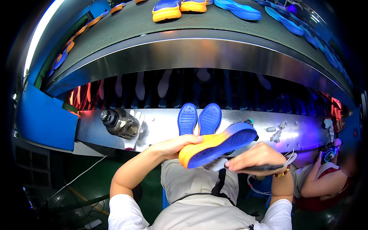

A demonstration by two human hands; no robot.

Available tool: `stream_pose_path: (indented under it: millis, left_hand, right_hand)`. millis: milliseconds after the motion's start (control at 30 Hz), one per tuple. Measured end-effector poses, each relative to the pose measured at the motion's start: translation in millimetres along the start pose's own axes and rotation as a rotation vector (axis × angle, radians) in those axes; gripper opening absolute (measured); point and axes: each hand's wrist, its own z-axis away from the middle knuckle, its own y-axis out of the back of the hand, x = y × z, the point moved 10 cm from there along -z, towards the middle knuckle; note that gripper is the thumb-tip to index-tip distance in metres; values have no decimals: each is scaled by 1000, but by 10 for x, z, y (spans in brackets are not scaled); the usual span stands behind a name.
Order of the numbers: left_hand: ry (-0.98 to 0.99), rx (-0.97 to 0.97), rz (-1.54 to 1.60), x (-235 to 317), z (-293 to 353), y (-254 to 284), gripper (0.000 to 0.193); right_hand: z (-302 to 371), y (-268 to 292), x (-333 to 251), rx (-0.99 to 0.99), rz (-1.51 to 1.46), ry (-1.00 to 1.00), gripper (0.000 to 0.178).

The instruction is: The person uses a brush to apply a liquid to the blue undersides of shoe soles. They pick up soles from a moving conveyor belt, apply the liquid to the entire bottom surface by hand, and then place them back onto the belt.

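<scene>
My left hand (176, 147) grips an orange-and-blue shoe sole (224, 145) by its orange end. The sole is tilted, blue end up and to the right. In my right hand (258, 158), closed around its dark handle, is a brush (216, 165) with pale bristles at the sole's lower edge; whether they touch is hard to tell. Just beyond the held sole, a pair of blue soles with orange edges, the left sole (187, 118) and the right sole (210, 116), rests on the steel ledge (163, 119).
A dark-capped clear container (122, 123) stands at the ledge's left, beside a white glove (138, 117). Small grey crumpled pieces (276, 132) lie to the right. Farther off, a belt (126, 25) carries several soles. A co-worker's arm (320, 184) is at the far right.
</scene>
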Motion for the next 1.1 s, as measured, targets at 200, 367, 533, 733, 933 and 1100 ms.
stream_pose_path:
  millis: [200,367,533,733,933,1100]
  left_hand:
    - [-55,20,-58,100,166,87,65]
    - [-222,-50,109,267,252,26,61]
    - [-250,-47,107,305,388,231,64]
    - [-364,41,-116,408,536,471,53]
    - [-768,-16,264,609,178,597,81]
    - [-626,-26,412,305,-311,371,94]
  right_hand:
    - [130,-97,201,-53,-3,-158,21]
    - [138,213,391,275,-13,-147,24]
    - [194,59,330,194,-177,-125,22]
    - [226,119,416,315,-65,-199,22]
    - [108,203,144,527,-75,-100,21]
    - [42,88,797,694,-138,-273,20]
